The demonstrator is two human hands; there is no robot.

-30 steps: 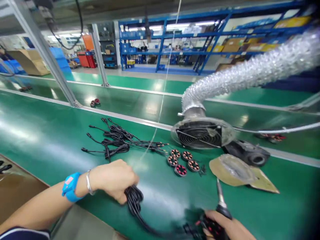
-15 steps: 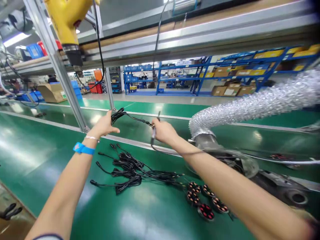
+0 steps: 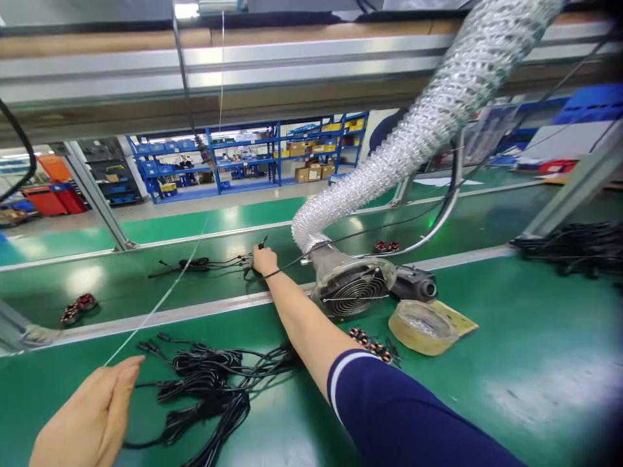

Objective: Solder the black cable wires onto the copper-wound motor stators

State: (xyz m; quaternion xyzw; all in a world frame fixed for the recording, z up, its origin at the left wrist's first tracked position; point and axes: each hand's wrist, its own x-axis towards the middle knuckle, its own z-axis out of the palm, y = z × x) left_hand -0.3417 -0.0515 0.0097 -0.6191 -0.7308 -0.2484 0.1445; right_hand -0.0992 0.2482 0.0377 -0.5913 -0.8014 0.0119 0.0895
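Note:
My left hand [image 3: 90,412] is at the lower left, its thumb and fingers pinched on a thin silvery wire [image 3: 168,293] that slants up and away. My right hand [image 3: 265,259] reaches over the metal rail, closed round a dark pen-like tool with a black cord. A small black cable bundle [image 3: 195,264] lies just left of it, its leads running toward my fingers. Nearer me, several coiled black cables [image 3: 209,383] lie on the green surface, partly behind my right forearm. Round parts with copper coils [image 3: 379,351] sit right of that forearm.
A silver flexible duct [image 3: 384,172] descends to a fan with a round grille [image 3: 354,292]. Right of it are a dark device [image 3: 416,283] and a tape-wrapped round container [image 3: 418,334]. Metal posts [image 3: 95,194] rise behind the rail [image 3: 160,319]. More black cables [image 3: 574,250] lie far right.
The view has swung right. My left hand has let go of the cable bundle, drawn back toward me and pinched the thin wire. The bundle now lies beyond the rail; my right hand still holds the tool.

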